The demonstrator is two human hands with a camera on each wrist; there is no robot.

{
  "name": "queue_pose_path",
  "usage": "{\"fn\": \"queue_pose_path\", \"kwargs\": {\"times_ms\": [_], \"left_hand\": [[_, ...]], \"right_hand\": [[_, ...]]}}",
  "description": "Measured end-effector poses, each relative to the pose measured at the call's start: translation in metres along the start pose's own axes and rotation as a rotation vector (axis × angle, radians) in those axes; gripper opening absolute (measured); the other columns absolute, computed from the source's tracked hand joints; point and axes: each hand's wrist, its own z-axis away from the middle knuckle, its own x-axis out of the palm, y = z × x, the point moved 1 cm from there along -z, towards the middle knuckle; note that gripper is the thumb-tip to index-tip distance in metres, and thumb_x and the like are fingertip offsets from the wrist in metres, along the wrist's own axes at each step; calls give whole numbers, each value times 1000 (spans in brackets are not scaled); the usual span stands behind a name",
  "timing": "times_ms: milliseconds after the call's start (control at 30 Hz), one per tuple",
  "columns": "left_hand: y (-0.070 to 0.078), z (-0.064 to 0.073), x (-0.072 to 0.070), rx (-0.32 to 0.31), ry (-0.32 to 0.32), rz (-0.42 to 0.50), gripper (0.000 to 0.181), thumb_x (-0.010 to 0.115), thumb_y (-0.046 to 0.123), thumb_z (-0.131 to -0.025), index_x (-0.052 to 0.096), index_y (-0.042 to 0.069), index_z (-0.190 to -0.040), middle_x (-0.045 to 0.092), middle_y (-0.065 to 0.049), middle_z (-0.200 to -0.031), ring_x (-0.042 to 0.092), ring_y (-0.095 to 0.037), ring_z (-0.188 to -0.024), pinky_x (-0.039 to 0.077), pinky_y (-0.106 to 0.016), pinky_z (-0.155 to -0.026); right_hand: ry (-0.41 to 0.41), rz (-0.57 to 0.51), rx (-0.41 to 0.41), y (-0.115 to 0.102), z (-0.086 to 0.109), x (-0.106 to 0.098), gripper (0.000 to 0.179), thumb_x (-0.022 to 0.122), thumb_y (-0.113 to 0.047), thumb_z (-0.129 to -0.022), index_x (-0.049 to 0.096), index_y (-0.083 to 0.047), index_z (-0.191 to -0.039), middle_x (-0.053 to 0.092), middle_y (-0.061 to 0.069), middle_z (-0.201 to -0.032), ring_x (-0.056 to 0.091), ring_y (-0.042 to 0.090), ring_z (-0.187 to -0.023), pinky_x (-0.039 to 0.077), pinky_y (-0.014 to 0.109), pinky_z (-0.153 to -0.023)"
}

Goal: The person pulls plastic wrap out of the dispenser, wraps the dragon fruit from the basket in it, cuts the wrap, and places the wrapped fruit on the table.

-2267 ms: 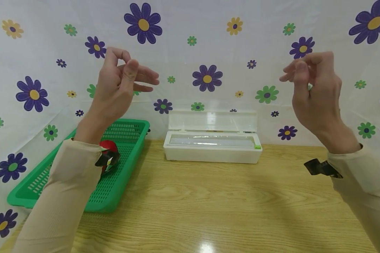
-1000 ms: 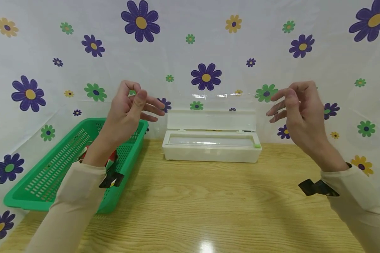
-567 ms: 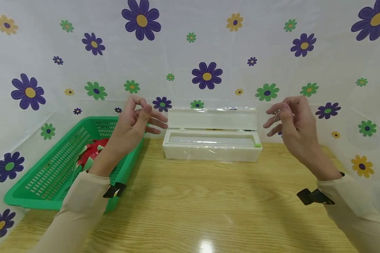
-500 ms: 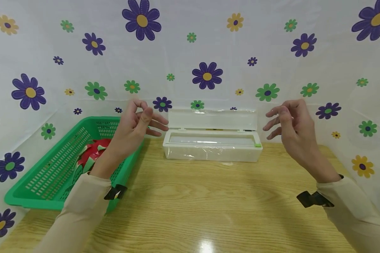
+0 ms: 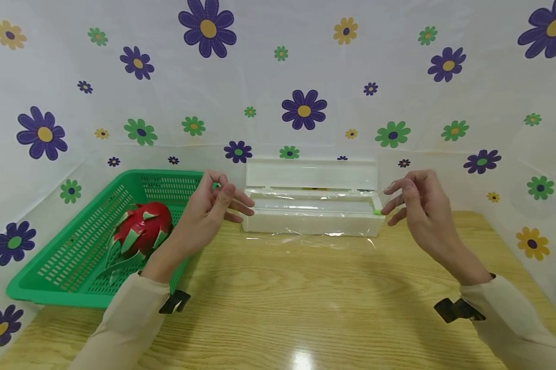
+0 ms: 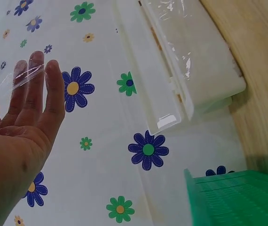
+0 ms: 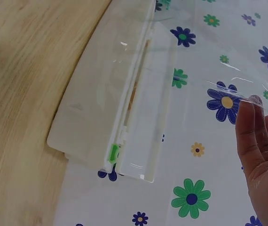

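A clear sheet of cling film (image 5: 305, 239) hangs between my two hands. In the head view my left hand (image 5: 199, 218) pinches its left edge between thumb and index finger, the other fingers extended. My right hand (image 5: 426, 221) pinches the right edge the same way. Both wrist views show the film, at the left fingers (image 6: 35, 94) and as a faint strip (image 7: 232, 94) by the right hand. Behind the film stands a white cling film dispenser (image 5: 315, 225), its lid raised and a roll inside. The film's exact outline is hard to make out.
At the left a green plastic basket (image 5: 69, 299) holds a red dragon fruit (image 5: 144, 228). A light wooden table (image 5: 282, 308) lies below the hands. A white flower-print sheet (image 5: 259, 77) hangs behind. A green slider (image 5: 377, 210) sits at the dispenser's right end.
Both hands have come down from high before the backdrop to about dispenser height, bringing the stretched film with them. The dragon fruit, earlier covered by the left arm, now shows fully. The dispenser stays put.
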Motion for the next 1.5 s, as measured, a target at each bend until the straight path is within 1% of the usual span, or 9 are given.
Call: {"fn": "queue_pose_path", "kwargs": {"times_ms": [100, 200, 333, 500, 667, 967, 1200, 1367, 1500], "left_hand": [[-3, 7, 4, -11, -15, -16, 17, 37, 29, -112, 37, 11, -111, 72, -23, -110, 78, -18, -92, 63, -40, -79], [-6, 15, 8, -21, -28, -24, 18, 37, 27, -112, 36, 9, -112, 72, -24, -110, 78, -18, -92, 63, -37, -78], [-11, 25, 13, -20, -42, -42, 17, 36, 24, -112, 36, 6, -113, 74, -21, -109, 78, -19, -91, 63, -35, -76], [-14, 36, 18, -37, -60, -61, 17, 35, 23, -113, 38, 6, -114, 74, -17, -108, 77, -18, -91, 63, -35, -75], [-19, 45, 21, -77, -63, -48, 18, 35, 24, -113, 39, 7, -113, 74, -16, -107, 77, -20, -90, 63, -36, -76], [-30, 61, 29, -102, -92, -58, 16, 34, 21, -113, 40, 7, -109, 74, -17, -105, 77, -22, -88, 63, -39, -73], [-37, 64, 36, -126, -128, -23, 17, 34, 20, -113, 38, 5, -107, 73, -20, -106, 76, -20, -90, 62, -42, -76], [-43, 61, 41, -167, -117, -9, 22, 33, 25, -113, 40, 4, -108, 73, -22, -106, 76, -26, -92, 63, -44, -78], [-47, 56, 44, -173, -90, -17, 25, 32, 27, -114, 40, 4, -109, 73, -22, -107, 76, -28, -93, 63, -44, -78]], "right_hand": [[-23, 19, 10, 4, 8, 1, 15, 33, -11, -111, 43, 0, -112, 65, -7, -103, 70, 10, -71, 58, 28, -55], [-44, 21, 14, 8, 16, 3, 18, 31, -10, -112, 41, 5, -111, 65, -6, -103, 70, 11, -70, 58, 28, -54], [-64, -2, 20, 12, 26, 3, 20, 30, -9, -112, 41, 7, -108, 67, -4, -103, 71, 13, -69, 58, 29, -54], [-104, -19, 25, 17, 35, 2, 20, 28, -9, -112, 38, 7, -107, 72, -7, -100, 72, 15, -68, 58, 31, -55], [-191, -22, 25, 23, 43, -1, 20, 26, -8, -112, 40, 6, -107, 78, -1, -95, 75, 17, -73, 61, 33, -63], [-325, -66, 113, 28, 60, -5, 24, 25, -11, -113, 42, 5, -107, 78, 12, -93, 77, 17, -85, 61, 30, -79], [-384, -47, 132, 34, 66, -6, 23, 25, -9, -113, 43, 4, -107, 78, 9, -95, 76, 14, -89, 60, 28, -81], [-363, -15, 181, 39, 66, -5, 27, 25, -14, -114, 44, 3, -106, 79, 10, -97, 76, 11, -90, 60, 28, -80], [-335, 13, 173, 41, 64, -4, 27, 25, -14, -114, 43, 5, -107, 79, 12, -98, 76, 10, -90, 60, 28, -80]]}}
